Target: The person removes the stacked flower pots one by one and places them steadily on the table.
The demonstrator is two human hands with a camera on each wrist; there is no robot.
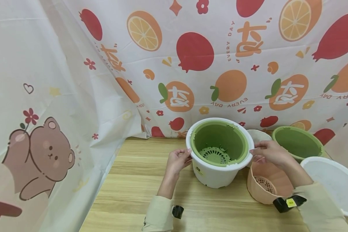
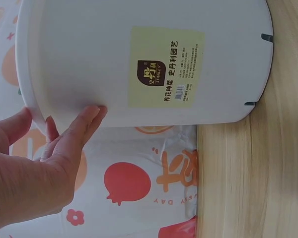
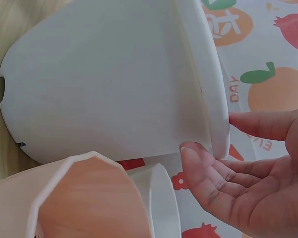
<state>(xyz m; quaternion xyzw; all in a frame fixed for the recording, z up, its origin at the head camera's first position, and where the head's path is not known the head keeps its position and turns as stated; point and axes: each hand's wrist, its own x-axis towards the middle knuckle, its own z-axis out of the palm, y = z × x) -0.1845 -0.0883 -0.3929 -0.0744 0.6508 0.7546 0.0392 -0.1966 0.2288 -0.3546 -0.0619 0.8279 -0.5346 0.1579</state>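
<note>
A large white flowerpot [image 1: 214,178] with a yellowish label [image 2: 166,67] stands on the wooden table. Inside it sits a green basket-like liner [image 1: 220,137] with a slotted bottom. At the left side of the rim my left hand [image 1: 177,162] grips the flowerpot, thumb on the rim and fingers under it against the wall. My right hand [image 1: 274,154] holds the opposite side of the rim the same way, the thumb on the lip and the fingers below. Under the right forearm is a peach pot [image 1: 255,185] with a perforated bottom, partly hidden.
Behind the right hand stands a smaller white pot [image 1: 258,135], mostly hidden. Another green pot [image 1: 297,141] and a wide white container [image 1: 330,180] are at the right. A fruit-printed cloth [image 1: 197,87] hangs along the table's back edge. Bare wood-grain table [image 1: 127,190] lies at the left.
</note>
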